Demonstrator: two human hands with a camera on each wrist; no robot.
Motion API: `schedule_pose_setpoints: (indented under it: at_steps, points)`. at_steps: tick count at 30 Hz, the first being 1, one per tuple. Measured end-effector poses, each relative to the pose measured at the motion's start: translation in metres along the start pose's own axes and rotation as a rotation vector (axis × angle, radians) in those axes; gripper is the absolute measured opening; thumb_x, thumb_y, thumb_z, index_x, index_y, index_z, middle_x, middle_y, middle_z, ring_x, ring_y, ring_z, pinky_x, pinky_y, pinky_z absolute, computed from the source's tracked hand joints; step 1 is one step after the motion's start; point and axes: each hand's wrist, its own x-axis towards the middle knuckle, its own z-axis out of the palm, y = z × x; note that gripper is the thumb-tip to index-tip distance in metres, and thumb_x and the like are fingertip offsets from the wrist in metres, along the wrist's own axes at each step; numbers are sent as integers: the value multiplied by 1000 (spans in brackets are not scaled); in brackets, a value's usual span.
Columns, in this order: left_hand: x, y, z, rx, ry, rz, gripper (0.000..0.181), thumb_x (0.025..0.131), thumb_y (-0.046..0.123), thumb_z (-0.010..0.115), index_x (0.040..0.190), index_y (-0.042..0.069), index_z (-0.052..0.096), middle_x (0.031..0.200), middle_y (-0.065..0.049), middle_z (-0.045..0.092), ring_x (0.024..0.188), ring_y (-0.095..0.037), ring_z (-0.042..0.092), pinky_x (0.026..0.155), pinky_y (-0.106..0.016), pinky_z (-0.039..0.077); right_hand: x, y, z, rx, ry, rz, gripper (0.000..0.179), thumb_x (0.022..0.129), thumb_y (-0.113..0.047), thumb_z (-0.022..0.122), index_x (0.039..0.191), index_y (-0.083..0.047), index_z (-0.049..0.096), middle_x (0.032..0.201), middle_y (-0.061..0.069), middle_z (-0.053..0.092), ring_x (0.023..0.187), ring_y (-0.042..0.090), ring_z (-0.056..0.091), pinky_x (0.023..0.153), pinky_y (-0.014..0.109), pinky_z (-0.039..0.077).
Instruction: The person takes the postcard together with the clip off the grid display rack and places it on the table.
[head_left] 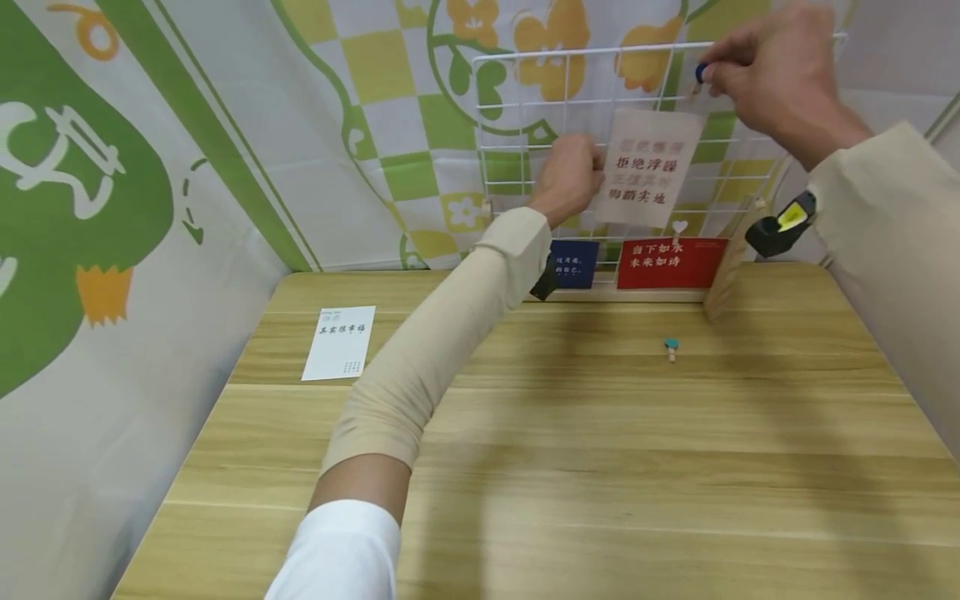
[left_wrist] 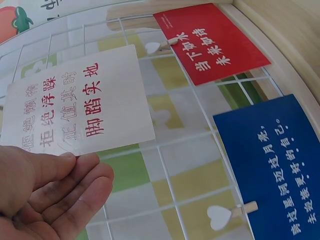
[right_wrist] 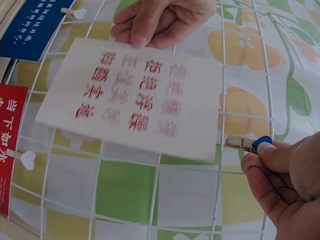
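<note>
A pale card point(head_left: 649, 167) with red lettering stands before a white wire grid point(head_left: 525, 148). My left hand point(head_left: 567, 179) pinches the card's edge between thumb and fingers, as the left wrist view shows. Up at the grid's top right, my right hand point(head_left: 787, 79) pinches a small wooden clothespin point(right_wrist: 240, 143) by its blue end. The clothespin's tip points at the card's upper edge, close beside it in the right wrist view. Lower on the grid hang a blue card point(left_wrist: 270, 165) and a red card point(left_wrist: 210, 42), each under a clip with a white heart.
A white card point(head_left: 339, 343) lies on the wooden table point(head_left: 525, 467) at the left. Another clothespin with a teal end point(head_left: 671, 348) lies on the table in front of the grid's wooden stand point(head_left: 727, 267). Behind is a patterned curtain point(head_left: 375, 58).
</note>
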Motion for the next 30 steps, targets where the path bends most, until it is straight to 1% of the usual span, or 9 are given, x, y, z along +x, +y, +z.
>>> schedule_pose_setpoints:
  at_steps: [4, 7, 12, 15, 19, 24, 27, 29, 30]
  points:
    - [-3, -10, -2, 48, 30, 13, 22, 98, 11, 55, 102, 10, 76, 111, -2, 74, 92, -12, 67, 70, -19, 54, -3, 2, 2, -10, -7, -2, 39, 104, -33, 44, 135, -14, 60, 138, 10, 60, 92, 7, 56, 56, 20, 40]
    - [-6, -16, -4, 69, 53, 24, 21, 98, 11, 56, 99, 10, 77, 109, -2, 74, 90, -12, 65, 70, -19, 52, -4, 4, 3, -10, -7, -4, 39, 104, -32, 45, 134, -14, 61, 136, 10, 61, 87, 1, 55, 55, 18, 39]
    - [-13, -27, -7, 50, 66, 38, 22, 97, 10, 55, 97, 10, 77, 105, -2, 75, 80, -11, 62, 62, -18, 48, -6, 9, 4, -6, -8, -20, 38, 103, -32, 47, 132, -13, 63, 133, 12, 61, 73, -6, 50, 52, 18, 38]
    - [-17, -33, -10, 23, 66, 40, 23, 97, 9, 54, 97, 8, 77, 101, -4, 76, 71, -12, 61, 58, -19, 47, -7, 13, 5, 0, -26, -17, 38, 103, -33, 49, 131, -13, 63, 131, 10, 62, 70, -3, 48, 50, 20, 37]
    - [-22, -42, -12, -5, 57, 37, 23, 97, 9, 55, 96, 6, 77, 100, -6, 76, 70, -12, 59, 59, -20, 47, -9, 20, 6, 7, -32, -31, 36, 102, -31, 52, 128, -12, 65, 124, 2, 67, 69, -8, 47, 50, 21, 36]
    - [-26, -56, -17, -32, 48, 34, 21, 97, 8, 56, 95, 3, 76, 98, -8, 76, 72, -13, 59, 62, -21, 49, -11, 26, 7, -26, -27, -44, 34, 101, -32, 54, 126, -13, 67, 117, 2, 67, 64, -12, 45, 47, 21, 37]
    - [-29, -63, -21, -44, 33, 10, 19, 97, 9, 56, 98, 3, 75, 99, -8, 75, 76, -14, 59, 65, -21, 51, -13, 29, 6, -25, -29, -41, 34, 100, -32, 55, 125, -12, 67, 98, -23, 68, 65, -16, 43, 52, 21, 38]
    - [-32, -67, -23, -50, 16, -16, 20, 97, 9, 55, 99, 4, 75, 100, -7, 74, 77, -14, 60, 65, -21, 51, -14, 32, 7, -23, -30, -45, 34, 100, -32, 55, 125, -12, 67, 97, -23, 69, 64, -17, 42, 53, 20, 37]
    - [-33, -69, -24, -61, 7, -28, 21, 97, 8, 55, 101, 4, 75, 102, -7, 74, 77, -14, 60, 65, -21, 51, -16, 32, 7, -17, -37, -45, 34, 100, -31, 55, 126, -11, 66, 100, -19, 71, 64, -17, 42, 54, 19, 38]
